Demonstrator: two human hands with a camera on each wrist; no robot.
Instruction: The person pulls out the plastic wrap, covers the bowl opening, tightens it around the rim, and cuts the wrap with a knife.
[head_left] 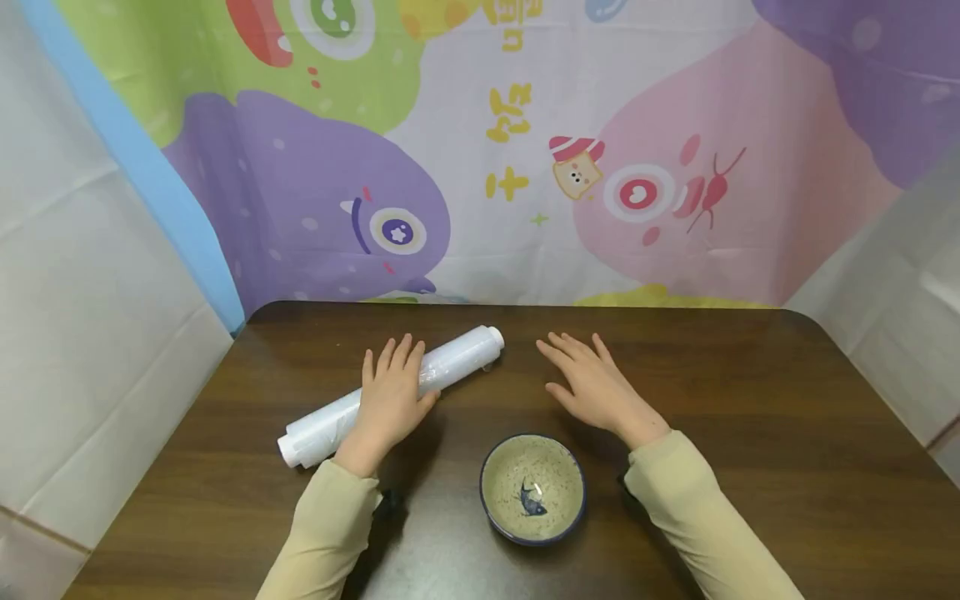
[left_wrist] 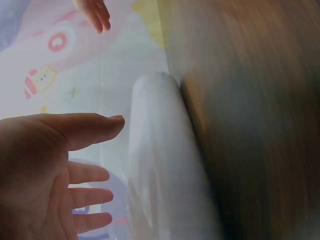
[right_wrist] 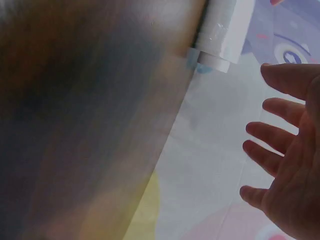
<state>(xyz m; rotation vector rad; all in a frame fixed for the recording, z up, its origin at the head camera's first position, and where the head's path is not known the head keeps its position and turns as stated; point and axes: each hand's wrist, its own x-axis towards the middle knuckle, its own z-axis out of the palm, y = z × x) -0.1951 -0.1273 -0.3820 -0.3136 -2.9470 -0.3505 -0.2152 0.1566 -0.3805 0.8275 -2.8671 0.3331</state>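
Note:
A roll of plastic wrap [head_left: 465, 354] with white core ends lies diagonally on the left part of the table. Over its middle is my left hand [head_left: 392, 392], fingers spread and straight; in the left wrist view a gap shows between the thumb [left_wrist: 95, 129] and the roll [left_wrist: 160, 165]. My right hand [head_left: 592, 383] is held palm down to the right of the roll, fingers extended, holding nothing. In the right wrist view its fingers [right_wrist: 270, 137] are apart, with the roll's end [right_wrist: 215, 61] beyond them. Between the forearms stands a speckled bowl [head_left: 498, 483] with a blue rim and a blue fish inside.
The dark wooden table [head_left: 750, 375] has rounded far corners. Behind its far edge hangs a cartoon-printed cloth [head_left: 510, 242]. White tiled walls [head_left: 97, 250] flank the table on both sides.

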